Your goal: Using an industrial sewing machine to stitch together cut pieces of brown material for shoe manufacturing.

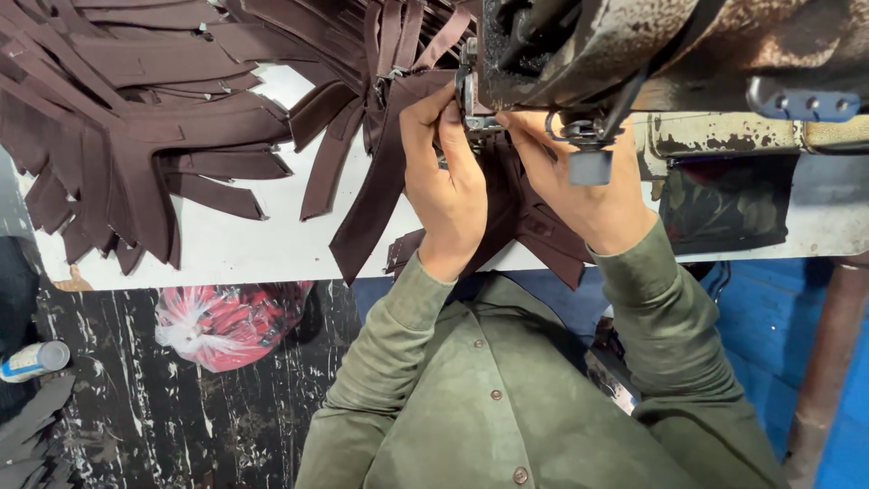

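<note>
A worn, rust-stained sewing machine hangs over the white table at the upper right. My left hand presses a dark brown fabric strip flat, fingers reaching up to the presser foot. My right hand holds the same brown piece on the other side of the foot, just under the machine head. More brown fabric hangs off the table's near edge between my wrists. Both green sleeves come up from below.
A large fan of sewn brown strips covers the table's left half. Below the table lie a red and white plastic bag and a white bottle on a dark speckled floor. A blue wall and rusty pipe stand at right.
</note>
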